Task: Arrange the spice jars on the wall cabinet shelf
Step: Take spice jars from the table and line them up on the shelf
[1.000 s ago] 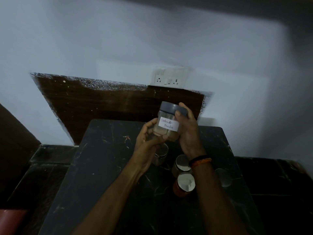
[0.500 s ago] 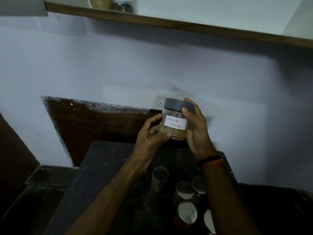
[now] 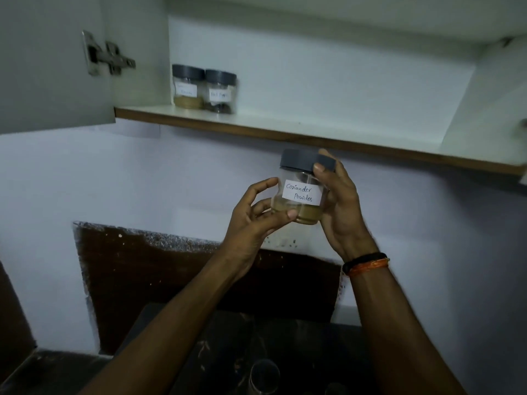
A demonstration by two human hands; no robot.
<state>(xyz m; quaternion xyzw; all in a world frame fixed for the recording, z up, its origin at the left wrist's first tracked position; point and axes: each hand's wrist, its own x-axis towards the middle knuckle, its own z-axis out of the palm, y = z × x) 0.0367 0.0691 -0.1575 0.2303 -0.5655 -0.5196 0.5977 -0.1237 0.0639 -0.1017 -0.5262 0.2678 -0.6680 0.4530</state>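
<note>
Far left: cabinet door [image 3: 54, 64] swung open, metal hinge [image 3: 107, 54] showing. Out of the way, no trouble there.

Two jars already up on the shelf [image 3: 256, 125], side by side at the left end and touching or nearly so: one with tan powder [image 3: 187, 86], one with dark bits [image 3: 220, 92]. Both upright, grey lids on, small paper labels too blurry to read. So part of the job done.

Lots of bare shelf to the right of those two. Plenty of room for more.

Middle: left hand [image 3: 253, 220] curled under the coriander powder jar [image 3: 299, 192], thumb and fingertips pinching the bottom. Right hand [image 3: 339, 206] wrapped round the other side, fingers up on the grey lid. Jar held up in the air, upright, label facing out, just below the shelf's brown front edge. Not on the shelf yet.

Probably needs lifting up over that edge first, then setting down beside the other two.

Down low: dark surface [image 3: 222, 346] with at least one more jar top [image 3: 263, 373], dim and hard to see. More left to put away, likely.
</note>
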